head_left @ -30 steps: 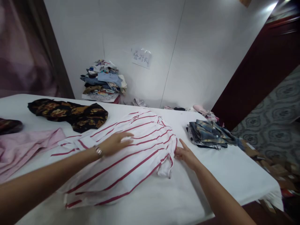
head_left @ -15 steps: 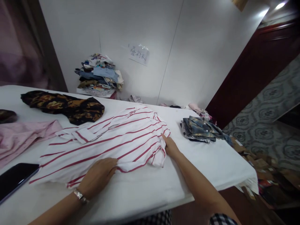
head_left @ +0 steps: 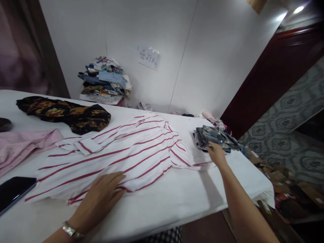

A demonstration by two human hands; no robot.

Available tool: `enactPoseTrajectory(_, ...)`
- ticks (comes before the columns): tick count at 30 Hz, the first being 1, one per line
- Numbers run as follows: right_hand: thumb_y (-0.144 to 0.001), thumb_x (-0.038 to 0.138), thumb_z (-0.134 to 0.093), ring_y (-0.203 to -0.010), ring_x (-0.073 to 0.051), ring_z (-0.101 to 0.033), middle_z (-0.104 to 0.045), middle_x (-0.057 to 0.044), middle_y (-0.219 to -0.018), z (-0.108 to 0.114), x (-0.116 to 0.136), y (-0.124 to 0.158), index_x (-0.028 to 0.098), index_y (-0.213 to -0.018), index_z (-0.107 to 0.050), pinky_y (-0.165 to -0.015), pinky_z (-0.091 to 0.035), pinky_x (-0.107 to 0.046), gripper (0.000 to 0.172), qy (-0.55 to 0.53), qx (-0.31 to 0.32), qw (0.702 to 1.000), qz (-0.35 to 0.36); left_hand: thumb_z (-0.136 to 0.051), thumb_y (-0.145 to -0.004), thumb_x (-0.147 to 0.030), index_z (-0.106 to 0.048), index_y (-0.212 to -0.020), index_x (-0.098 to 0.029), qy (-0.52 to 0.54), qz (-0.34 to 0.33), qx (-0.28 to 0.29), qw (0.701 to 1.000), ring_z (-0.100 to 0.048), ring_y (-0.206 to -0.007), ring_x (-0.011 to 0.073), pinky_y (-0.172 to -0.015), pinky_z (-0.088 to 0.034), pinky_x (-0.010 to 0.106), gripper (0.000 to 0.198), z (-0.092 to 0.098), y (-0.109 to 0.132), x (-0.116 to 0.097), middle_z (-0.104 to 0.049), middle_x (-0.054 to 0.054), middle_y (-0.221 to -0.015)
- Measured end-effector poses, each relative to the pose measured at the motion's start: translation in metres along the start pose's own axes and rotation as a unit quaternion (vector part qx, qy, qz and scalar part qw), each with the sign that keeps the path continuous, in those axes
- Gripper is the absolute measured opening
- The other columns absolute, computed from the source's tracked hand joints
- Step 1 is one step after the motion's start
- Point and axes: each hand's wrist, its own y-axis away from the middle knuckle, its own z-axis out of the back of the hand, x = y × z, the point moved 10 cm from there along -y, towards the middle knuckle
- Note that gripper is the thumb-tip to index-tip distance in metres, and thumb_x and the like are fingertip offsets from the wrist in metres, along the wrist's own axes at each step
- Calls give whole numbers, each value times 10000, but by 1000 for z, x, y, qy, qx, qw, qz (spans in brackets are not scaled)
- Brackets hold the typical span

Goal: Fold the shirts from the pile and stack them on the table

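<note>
A white shirt with red stripes [head_left: 141, 152] lies spread across the table in front of me. My left hand [head_left: 103, 189] rests flat on its near edge, fingers stretched out and the thumb apart. Out to the right, my right hand [head_left: 216, 153] is closed at the end of the shirt's near sleeve, which is drawn out towards it; the fingertips are partly hidden. That hand overlaps the front of a stack of folded dark shirts [head_left: 215, 136] in view.
A black phone [head_left: 15, 192] lies at the left. Behind it are a pink garment [head_left: 27, 148] and a dark patterned garment [head_left: 65, 113]. A tall clothes pile [head_left: 106, 81] stands against the wall under a handwritten sign [head_left: 149, 58]. Boxes [head_left: 278, 175] lie beyond the table's right end.
My right hand has moved right from the shirt's shoulder area to the folded stack, and the near sleeve now stretches out to the right. My left hand stays at the near edge, its fingers flatter.
</note>
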Motion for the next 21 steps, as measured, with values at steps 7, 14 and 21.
enactPoseTrajectory(7, -785, 520, -604, -1162, -317, -568, -599, -164, -1282, -116, 76, 23, 172, -1441, -394, -980, -413, -444, 772, -101, 210, 972, -35, -582, -808, -451, -635, -1177, -314, -82, 5, -34, 996, -574, -1103, 253, -955, -417, 422, 398, 2, 35, -13, -651, 38, -1196)
enactPoseTrajectory(14, -677, 294, -695, -889, -229, -666, -714, -95, -1048, -110, 70, 32, 130, -1294, -560, -796, -521, -339, 653, -353, 219, 904, -102, -561, -801, -246, -664, -997, -227, -57, 101, -22, 993, -613, -999, 250, -888, -454, 420, 222, 11, 29, 20, -687, 64, -1039)
enactPoseTrajectory(21, -600, 313, -813, -742, -181, -666, -725, -21, -974, -47, 5, 82, 254, -1320, -530, -620, -529, -260, 775, -535, 192, 783, -252, -492, -796, -116, -637, -974, -261, -14, -58, -72, 996, -620, -1021, 189, -919, -485, 337, 272, 50, 39, -13, -688, 23, -1071)
